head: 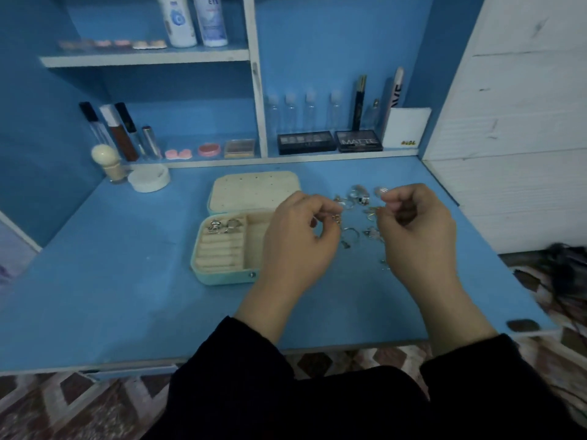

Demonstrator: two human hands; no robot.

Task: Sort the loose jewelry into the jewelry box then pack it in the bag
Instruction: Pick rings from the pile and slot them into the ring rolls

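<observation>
1. On the left hand (295, 242), the thumb and forefinger (328, 207) are pressed together on a small gold piece (336, 219). The other fingers curl loosely underneath.
2. The right hand (419, 236) is raised at the left hand's 3 o'clock and apart from it. Its fingers (397, 203) are curled in towards the palm. Whether they grip anything cannot be told.
3. Black sleeves (241, 360) cover both forearms at 6 o'clock, nearest the camera.
4. Both wrists hang over the blue table (111, 306).
5. The jewelry box (219, 274) lies open on the table at the left hand's 9 o'clock, with its right part hidden behind that hand. It has a mint shell and a cream lining. Its lid (254, 188) is folded back flat at 12 o'clock.
6. A few silver rings (222, 225) sit in the far rows of the box's ring rolls.
7. The loose jewelry (357, 198) is scattered on the table between and just beyond the two hands. It lies at about 1 o'clock from the left hand, and some of it is hidden behind the right hand.
8. A white round jar (148, 177) stands at the table's 10 o'clock, beside a cream brush (106, 158).
9. On the low shelf at 12 o'clock are two dark palettes (306, 141), one of them marked MATTE. Behind them stand some clear bottles (306, 109).
10. Two white bottles (193, 20) stand on the top shelf at 11 o'clock.
</observation>
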